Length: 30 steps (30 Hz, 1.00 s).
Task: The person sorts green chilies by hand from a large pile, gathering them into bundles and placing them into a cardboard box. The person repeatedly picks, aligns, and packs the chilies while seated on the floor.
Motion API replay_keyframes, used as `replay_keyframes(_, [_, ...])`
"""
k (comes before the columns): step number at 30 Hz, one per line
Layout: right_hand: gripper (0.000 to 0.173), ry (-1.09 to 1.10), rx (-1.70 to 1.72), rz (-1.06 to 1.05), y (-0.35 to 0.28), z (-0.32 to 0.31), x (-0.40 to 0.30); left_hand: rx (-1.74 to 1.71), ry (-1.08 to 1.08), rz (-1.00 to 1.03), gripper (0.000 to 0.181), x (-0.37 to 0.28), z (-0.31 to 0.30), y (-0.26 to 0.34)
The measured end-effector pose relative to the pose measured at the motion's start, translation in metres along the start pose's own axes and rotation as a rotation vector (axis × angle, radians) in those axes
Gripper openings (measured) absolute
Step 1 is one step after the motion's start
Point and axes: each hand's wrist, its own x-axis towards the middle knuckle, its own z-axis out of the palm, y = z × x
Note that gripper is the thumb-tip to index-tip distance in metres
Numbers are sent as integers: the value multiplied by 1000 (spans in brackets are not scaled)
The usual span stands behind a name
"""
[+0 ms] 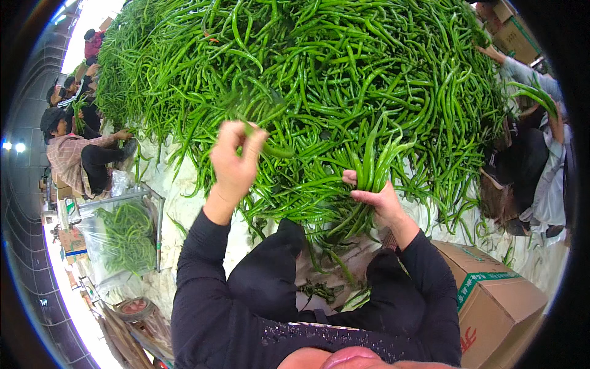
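Observation:
A huge heap of long green chili peppers (341, 60) fills the space before me. My left hand (235, 159) is raised over the heap's near edge, with a green chili pepper (279, 151) pinched between thumb and fingers; motion blurs the pepper and fingertips. To the right, my right hand (380, 200) grips a bunch of green chili peppers (375, 161), their tips pointing up and away from me. More peppers hang down the heap's front below that hand. My fingers behind the bunch are partly hidden.
A taped cardboard box (498, 300) stands by my right side. At left, a clear plastic bag of peppers (126, 237) hangs in a metal frame (159, 221). A pale sheet (203, 217) covers the floor. Other people sit along both sides of the heap, some holding peppers.

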Motion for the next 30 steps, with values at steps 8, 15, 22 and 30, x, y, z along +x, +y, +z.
replay_keyframes(8, [34,264,-257,-258,-66,-46,-28,-854,-48,-727,25,47,28,-46])
replay_keyframes(15, [26,663,-427,-582,-127,-86,-99,-1024,-542,-1083,27,-12,168,-43])
replay_keyframes(22, [27,850,-578,-551,-134,-95,-149,-903,-1021,-1283,29,-94,287,57])
replay_keyframes(30, [30,824,-525,-509,-108,-119,-137,-680,-1658,-404,45,-211,291,103])
